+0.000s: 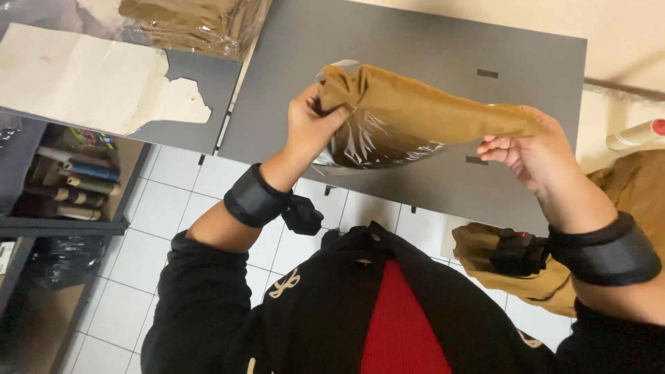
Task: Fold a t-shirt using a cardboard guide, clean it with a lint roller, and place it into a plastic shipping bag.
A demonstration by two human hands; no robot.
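Observation:
A folded mustard-brown cloth (422,104) stretches between my two hands above a grey table (415,34). My left hand (308,125) grips the cloth's left end together with the mouth of a clear plastic bag (370,145) that hangs below the cloth. My right hand (533,149) holds the cloth's right end. Both wrists wear black bands.
A pile of bagged brown cloth (194,21) lies at the back left beside a torn white paper sheet (83,76). Shelves with rolled fabrics (69,187) stand at the left. More brown cloth (623,201) lies to the right, with a white spool (637,135) above it.

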